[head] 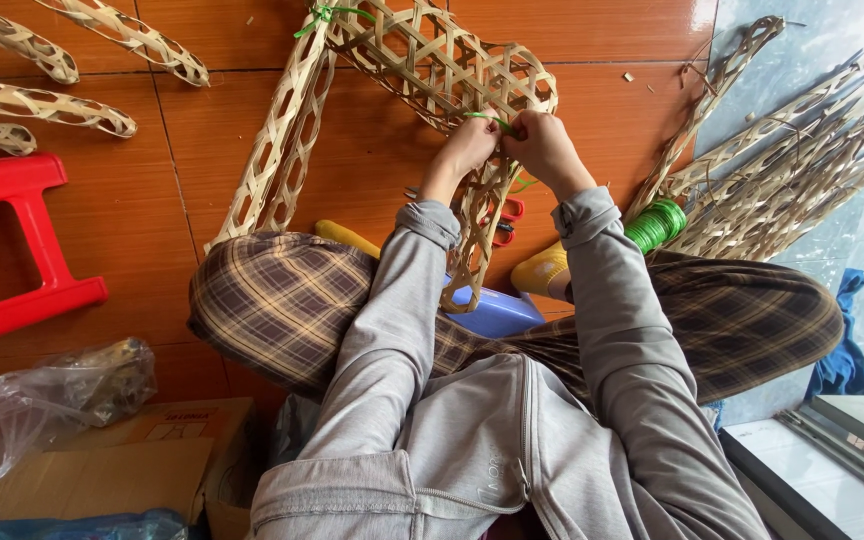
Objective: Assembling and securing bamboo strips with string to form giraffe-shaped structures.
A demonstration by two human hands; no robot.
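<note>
A woven bamboo lattice basket frame (422, 70) stands on the brown tiled floor in front of my knees. Both hands meet at its near rim. My left hand (470, 148) and my right hand (542, 148) pinch a thin green tie (497, 122) against the bamboo strips. Another green tie (324, 14) is knotted at the frame's far corner. A spool of green cord (656, 224) lies by my right knee. Red-handled scissors (508, 220) lie on the floor under my forearms, partly hidden.
A red plastic stool (12, 250) stands at left. Woven bamboo strips (42, 105) lie at top left, a pile of them (792, 160) at right. A cardboard box (122, 470) and plastic bag (62, 395) sit at lower left. A blue stool (492, 312) is under me.
</note>
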